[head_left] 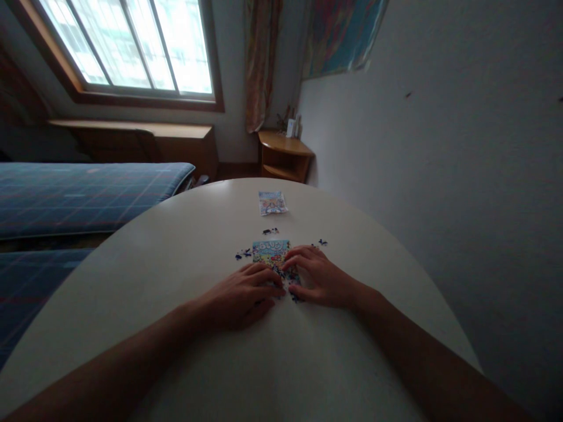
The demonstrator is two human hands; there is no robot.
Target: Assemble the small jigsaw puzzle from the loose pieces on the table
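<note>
A small, partly built colourful jigsaw puzzle (pixel 271 251) lies on a round white table (pixel 185 246). My left hand (pixel 241 295) rests palm down at the puzzle's near left corner, fingers curled with the tips on its lower edge. My right hand (pixel 315 278) lies on the puzzle's near right side, fingers bent and pressing on the pieces. The fingertips of both hands nearly meet over the lower part of the puzzle, hiding it. What is under the fingertips does not show.
Loose dark puzzle pieces lie left (pixel 243 254), beyond (pixel 270 231) and right (pixel 321 242) of the puzzle. A small picture card (pixel 272 203) lies farther back. A wall stands close on the right, a bed (pixel 79 193) on the left, a wooden corner shelf (pixel 284 155) behind.
</note>
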